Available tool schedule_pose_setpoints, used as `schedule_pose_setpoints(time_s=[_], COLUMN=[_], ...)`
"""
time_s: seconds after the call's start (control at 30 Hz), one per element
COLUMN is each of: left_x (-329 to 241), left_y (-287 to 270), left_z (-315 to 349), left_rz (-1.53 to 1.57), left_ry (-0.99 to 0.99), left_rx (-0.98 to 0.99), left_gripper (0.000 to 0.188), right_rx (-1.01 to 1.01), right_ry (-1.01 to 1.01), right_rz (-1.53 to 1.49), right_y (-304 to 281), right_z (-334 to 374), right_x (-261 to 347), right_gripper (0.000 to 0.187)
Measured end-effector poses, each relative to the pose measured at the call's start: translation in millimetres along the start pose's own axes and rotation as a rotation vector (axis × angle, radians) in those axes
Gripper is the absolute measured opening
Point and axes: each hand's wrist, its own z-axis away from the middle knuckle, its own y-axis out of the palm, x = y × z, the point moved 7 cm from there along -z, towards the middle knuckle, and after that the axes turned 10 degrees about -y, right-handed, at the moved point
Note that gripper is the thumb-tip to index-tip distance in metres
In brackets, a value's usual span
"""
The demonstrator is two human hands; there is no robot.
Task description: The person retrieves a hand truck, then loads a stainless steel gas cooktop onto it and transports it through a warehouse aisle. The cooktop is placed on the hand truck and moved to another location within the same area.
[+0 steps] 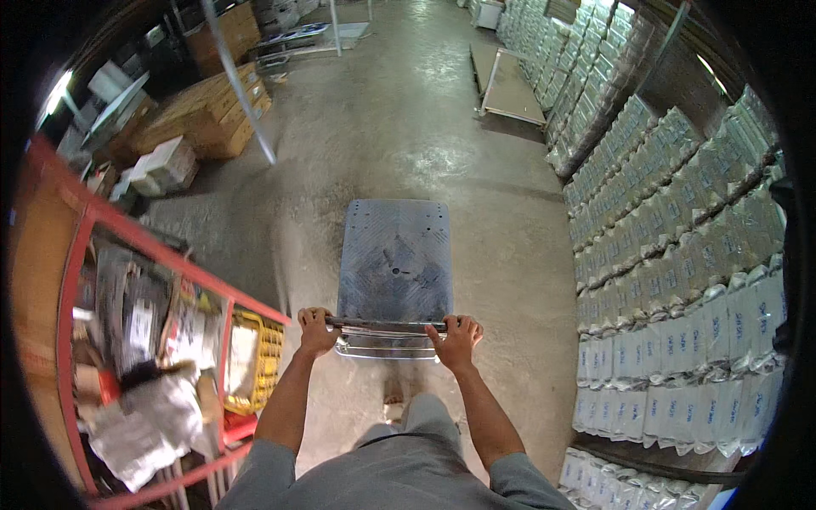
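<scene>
My left hand (pixel 317 333) and right hand (pixel 457 342) grip handle (pixel 382 325) of cart (pixel 395 242) | red rack (pixel 187 267) left of cart | wrapped stacks (pixel 659 263) right of cart

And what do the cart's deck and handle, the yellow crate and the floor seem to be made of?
Deck: probably hard plastic, dull blue-grey and scuffed, judging by its moulded-looking pattern and small holes.
Handle: likely metal, a thin bar with a slight shine.
Yellow crate: likely plastic, given its even colour and lattice sides.
Floor: looks like smooth grey concrete, blotchy with soft reflections.
</scene>
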Motion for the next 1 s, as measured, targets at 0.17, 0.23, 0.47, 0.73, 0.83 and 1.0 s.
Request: schedule_pose_setpoints(time_s=[0.17, 0.23, 0.47, 0.73, 0.83, 1.0], left_x=[-45.4, -65.0, -137.1, -267.3, -287.7, -361.0], left_y=[-16.5, -18.6, -34.9, -51.1, -46.0, -34.3], left_z=[-176.4, -260.7, -518.8, -830.9, -938.2, -1107.8], left_rz=[-0.062, -0.098, -0.239, -0.229, -0.303, -0.238], left_ry=[0.014, -0.013, -0.119, 0.048, 0.123, 0.098], left_rx=[0.036, 0.063, 0.206, 0.371, 0.255, 0.383], left_gripper=[0.055, 0.059, 0.095, 0.090, 0.094, 0.097], right_rx=[-0.041, -0.081, -0.081, 0.079, 0.071, 0.255], right_ry=[0.019, 0.024, 0.036, 0.034, 0.018, 0.094], right_rz=[-0.028, -0.049, -0.069, -0.017, 0.008, 0.005], right_y=[32.9, 43.8, 91.6, 147.7, 167.3, 188.9], right_z=[-177.6, -257.8, -511.0, -797.3, -899.0, -1077.8], right_x=[-24.2, -37.9, -74.6, -156.4, -178.0, -236.4], right_gripper=[0.058, 0.057, 0.059, 0.064, 0.064, 0.072])
